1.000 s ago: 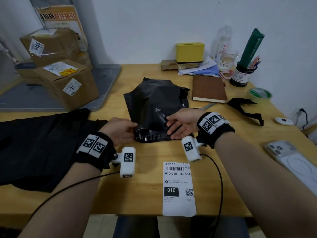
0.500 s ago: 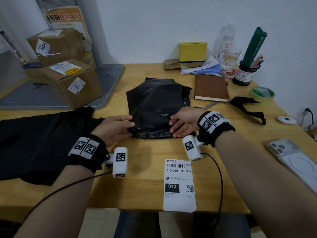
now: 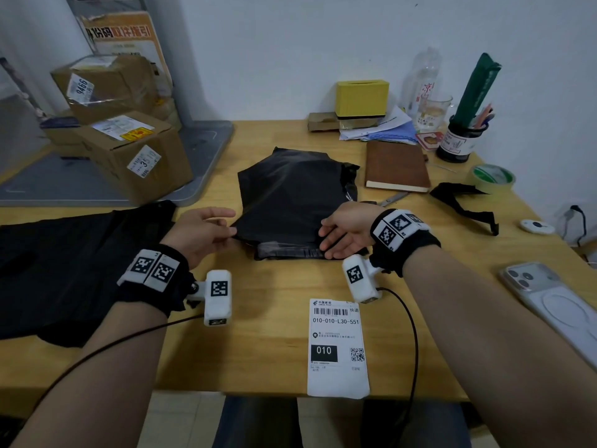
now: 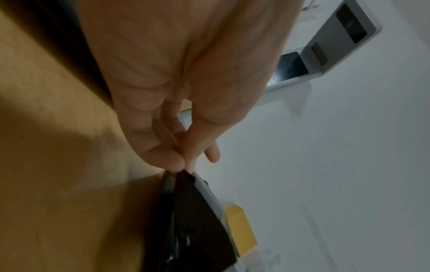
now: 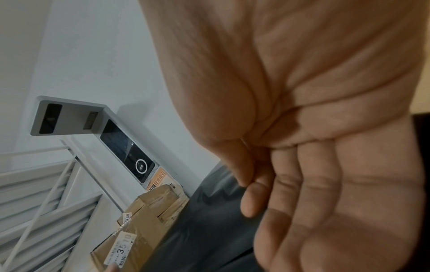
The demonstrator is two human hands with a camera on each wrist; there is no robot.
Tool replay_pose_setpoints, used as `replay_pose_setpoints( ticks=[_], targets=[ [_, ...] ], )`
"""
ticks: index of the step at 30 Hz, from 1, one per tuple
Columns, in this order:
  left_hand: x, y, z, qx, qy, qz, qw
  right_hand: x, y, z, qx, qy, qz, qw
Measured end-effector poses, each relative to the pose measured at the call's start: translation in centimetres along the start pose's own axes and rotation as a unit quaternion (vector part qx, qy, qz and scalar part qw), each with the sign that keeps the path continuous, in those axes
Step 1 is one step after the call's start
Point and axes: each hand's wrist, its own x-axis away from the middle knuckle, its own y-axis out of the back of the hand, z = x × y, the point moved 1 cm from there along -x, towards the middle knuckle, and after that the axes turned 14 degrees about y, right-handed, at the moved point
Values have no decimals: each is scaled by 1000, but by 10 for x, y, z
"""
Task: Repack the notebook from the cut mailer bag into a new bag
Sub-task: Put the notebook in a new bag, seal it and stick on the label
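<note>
The left hand [image 3: 200,234] reaches in from the near edge of the desk [image 3: 277,334], forearm angled inward. Its thumb and fingertips [image 4: 177,162] pinch the near left corner of the bag [image 3: 290,202]; the index finger is extended above the film.

The bag is black, glossy plastic film, creased and roughly rectangular. It lies flat at the middle of the desk, long axis running from near edge to far edge. Its near end is a folded, wrinkled band.

The right hand [image 3: 347,229] comes in from the near right, palm turned up and toward the left. Its fingers [image 5: 309,202] are straight and relaxed, resting at the near right corner of the bag; they grip nothing.

The notebook [image 3: 397,166] has a brown, matte cover and pale page edges. It lies flat and closed near the far right edge, just beside the bag, spine running near to far
</note>
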Motion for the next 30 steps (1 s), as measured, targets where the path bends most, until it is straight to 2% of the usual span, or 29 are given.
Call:
replay_pose_setpoints(
  ticks=[3, 5, 7, 9, 11, 14, 19, 22, 25, 30],
  targets=[
    [0, -1, -2, -100, 31, -14, 994, 0, 0, 0, 11, 3, 7, 1000],
    [0, -2, -9, -153, 33, -48, 986, 2, 2, 2, 18, 5, 24, 1000],
    [2, -7, -25, -204, 9, -98, 974, 4, 11, 3, 12, 21, 26, 999],
    [7, -21, -48, -212, -28, -107, 971, 7, 26, 4, -20, 51, -5, 998],
    [11, -46, -72, -191, -60, -73, 977, 10, 47, 5, -62, 89, -69, 992],
    [11, -100, -98, -169, -65, 1, 983, 16, 82, 7, -95, 136, -190, 968],
    [-16, -186, -116, -128, 7, 116, 985, 11, 138, 3, -77, 143, -315, 935],
    [-36, -226, -120, -105, 43, 140, 984, 6, 161, -2, -100, 113, -336, 930],
    [-57, -256, -124, -108, 64, 130, 984, -4, 177, -7, -121, 72, -311, 940],
    [-88, -288, -118, -108, 111, 146, 977, -14, 189, -7, -32, 55, -263, 963]
  ],
)
